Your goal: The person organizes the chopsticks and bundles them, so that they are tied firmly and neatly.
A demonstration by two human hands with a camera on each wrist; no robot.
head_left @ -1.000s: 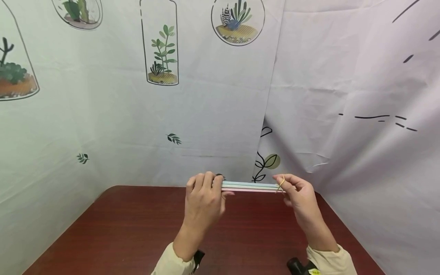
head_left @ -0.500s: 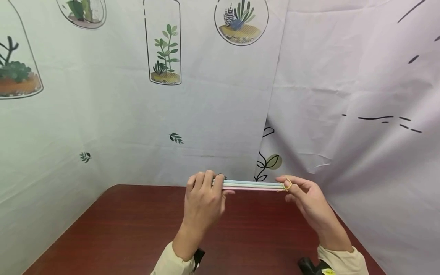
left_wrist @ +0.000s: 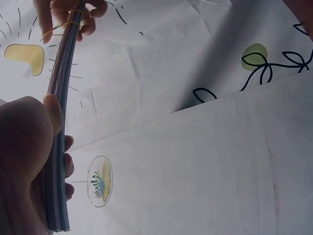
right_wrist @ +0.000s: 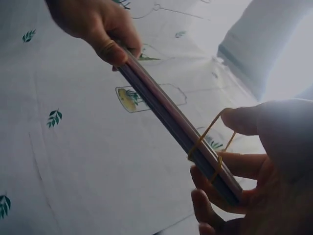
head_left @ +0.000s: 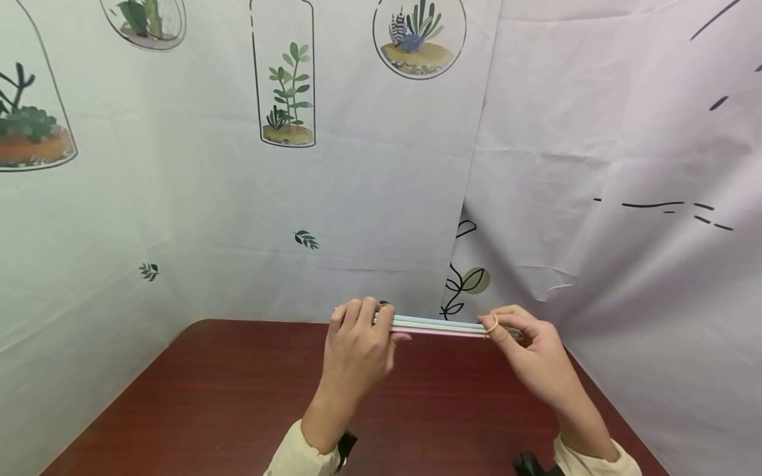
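Bundle (head_left: 440,326) in the head view: slim sticks of pale blue, white and pink, nearly level at 5 o'clock, held between the 2 hands.
Left hand (head_left: 356,350) in the head view: at 6 o'clock, fingers curled over the bundle's 9 o'clock end, thumb below.
Right hand (head_left: 538,354) in the head view: at 4 o'clock, thumb and finger drawn close at the 3 o'clock end, a yellow rubber band (head_left: 496,320) across the thumb.
Table (head_left: 381,410) in the head view: dark red, at 6 o'clock.
Wall cloth (head_left: 381,198) in the head view: pale, with 4 printed plant jars (head_left: 288,129) from about 10 to 12 o'clock.
Bundle in the left wrist view: slants from 7 up to 11 o'clock.
Left hand in the left wrist view: at 9 o'clock, wrapped round the sticks, 3 fingertips showing on their 3 o'clock side.
Rubber band in the left wrist view: round the bundle at 11 o'clock, 1 strand drawn out to the right hand.
Left hand in the right wrist view: at 11 o'clock, gripping the far end.
Right hand in the right wrist view: at 4 o'clock, fingers bent behind the near end, thumb off the sticks with the rubber band stretched over its tip.
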